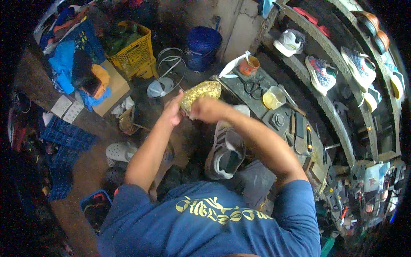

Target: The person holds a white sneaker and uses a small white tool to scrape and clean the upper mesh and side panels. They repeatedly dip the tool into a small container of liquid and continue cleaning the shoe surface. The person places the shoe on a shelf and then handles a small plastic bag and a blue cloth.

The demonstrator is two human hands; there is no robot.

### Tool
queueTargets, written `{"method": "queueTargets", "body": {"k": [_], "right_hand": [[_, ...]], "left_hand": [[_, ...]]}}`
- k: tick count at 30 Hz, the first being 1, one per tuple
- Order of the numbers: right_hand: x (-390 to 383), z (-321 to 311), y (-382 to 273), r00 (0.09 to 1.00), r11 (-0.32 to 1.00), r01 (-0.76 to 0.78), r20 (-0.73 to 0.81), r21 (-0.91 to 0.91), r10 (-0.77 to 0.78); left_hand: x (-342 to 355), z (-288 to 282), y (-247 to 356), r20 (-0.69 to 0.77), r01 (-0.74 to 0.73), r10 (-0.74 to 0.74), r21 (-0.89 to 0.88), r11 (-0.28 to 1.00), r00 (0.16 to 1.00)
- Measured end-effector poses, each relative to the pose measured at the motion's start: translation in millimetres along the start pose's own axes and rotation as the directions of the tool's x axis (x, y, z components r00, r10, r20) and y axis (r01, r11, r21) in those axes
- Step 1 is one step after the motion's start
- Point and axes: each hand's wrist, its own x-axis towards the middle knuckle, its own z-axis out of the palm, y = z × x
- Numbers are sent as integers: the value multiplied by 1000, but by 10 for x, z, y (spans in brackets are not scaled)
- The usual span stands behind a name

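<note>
My left hand grips the left end of a flat, mottled yellow piece, which looks like a shoe sole and is tilted up in front of me. My right hand lies over the lower part of that piece, fingers curled and slightly blurred; what is between them I cannot make out. A pale sneaker with a dark inside sits below, beneath my right forearm.
A worn bench at right carries tools, an orange pot and a cup. Shoe racks curve behind it. A blue bucket, yellow crate and white clog stand around.
</note>
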Motion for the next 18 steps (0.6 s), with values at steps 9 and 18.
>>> {"method": "queueTargets", "body": {"k": [9, 18], "right_hand": [[-87, -109, -140, 900, 895, -422, -187, -147, 393], [-298, -629, -104, 831, 498, -181, -139, 848, 539]], "left_hand": [[32, 127, 65, 1, -37, 37, -113, 993, 999], [-248, 320, 131, 202, 1, 17, -89, 996, 979]]}}
